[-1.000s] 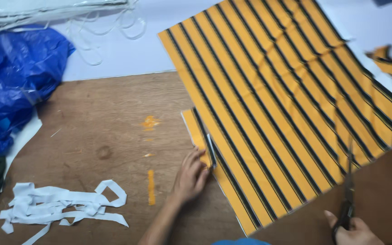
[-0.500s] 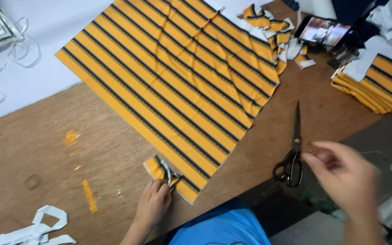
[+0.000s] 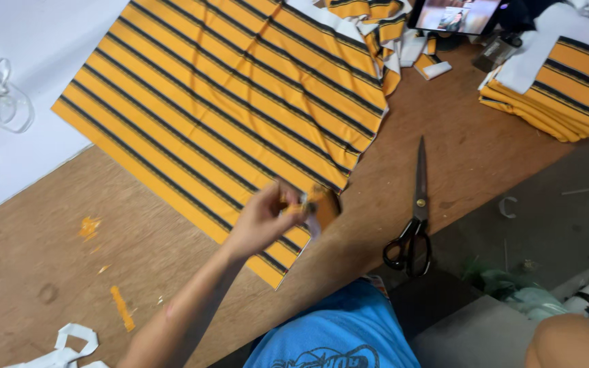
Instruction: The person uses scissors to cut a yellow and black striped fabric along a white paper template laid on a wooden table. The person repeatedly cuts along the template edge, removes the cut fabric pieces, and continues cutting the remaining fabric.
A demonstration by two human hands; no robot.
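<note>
- Since 0.5 s ago: left hand (image 3: pixel 262 219) has lifted off the wooden worktable (image 3: pixel 49 272), raising a small striped fabric scrap (image 3: pixel 320 206) clear of the big sheet; right hand has gone from view, leaving only a bare patch at the lower right corner of the frame, not identifiable.
- Grip: left fingers pinched shut on the scrap, which is blurred, so exact finger placement is unclear. Right hand's state cannot be told.
- Scrap sits just above the near corner of the yellow-and-black striped fabric sheet (image 3: pixel 226 102), close to the table's near edge.
- Black-handled scissors (image 3: pixel 414 215) lie shut on the table, right of the sheet, handles at the near edge, untouched.
- Judgement: hold the pinch firm and carry the scrap well clear so it does not drag the sheet's corner out of line.
- Stack of cut striped pieces (image 3: pixel 560 88) at the far right edge; 1 white strip bundle (image 3: pixel 69 347) at the near left.
</note>
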